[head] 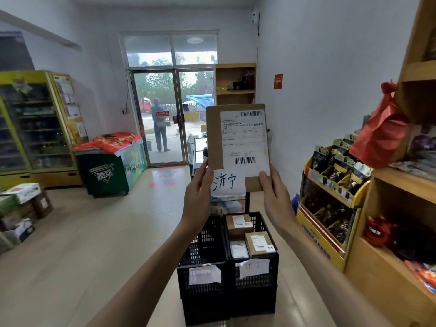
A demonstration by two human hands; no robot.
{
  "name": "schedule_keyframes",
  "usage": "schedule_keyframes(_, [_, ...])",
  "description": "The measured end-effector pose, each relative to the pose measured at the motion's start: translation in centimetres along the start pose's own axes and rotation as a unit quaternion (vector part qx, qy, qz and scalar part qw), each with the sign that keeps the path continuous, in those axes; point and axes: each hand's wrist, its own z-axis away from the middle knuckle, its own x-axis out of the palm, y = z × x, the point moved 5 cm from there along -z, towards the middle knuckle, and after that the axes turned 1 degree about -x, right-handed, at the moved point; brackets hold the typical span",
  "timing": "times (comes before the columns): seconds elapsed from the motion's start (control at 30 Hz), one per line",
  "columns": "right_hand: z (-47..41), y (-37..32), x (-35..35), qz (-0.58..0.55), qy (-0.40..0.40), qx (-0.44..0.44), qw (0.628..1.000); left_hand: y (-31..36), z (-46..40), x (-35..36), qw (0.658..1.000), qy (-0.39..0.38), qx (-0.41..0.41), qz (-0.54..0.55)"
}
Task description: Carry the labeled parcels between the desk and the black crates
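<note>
A flat brown parcel (213, 138) with a white shipping label and a handwritten paper slip is held upright in front of me. My left hand (198, 190) grips its lower left edge and my right hand (273, 187) grips its lower right corner. Below, two black crates stand side by side on the floor, each with a paper tag on its front. The right crate (256, 286) holds several small labeled boxes (259, 243). The left crate (203, 246) shows no parcels inside.
A yellow snack display (328, 208) and wooden shelves (401, 185) line the right wall. A green chest freezer (111, 166) and a drinks fridge (35, 128) stand at left, with stacked boxes (21, 208) nearer. A glass door (165, 119) lies ahead; a person (160, 126) stands outside.
</note>
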Motion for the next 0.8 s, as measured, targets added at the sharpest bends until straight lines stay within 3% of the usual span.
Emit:
schedule_keyframes(0.53, [-19.6,10.6,-1.7,0.021,0.000,0.003,1.000,-11.7,-19.5,6.3,0.999,0.004,0.012,0.035])
schedule_keyframes(0.8, [-26.6,19.9,-4.0,0.020,0.021,0.039,0.999,-20.1,-26.8,10.2,1.000,-0.021,-0.015,0.017])
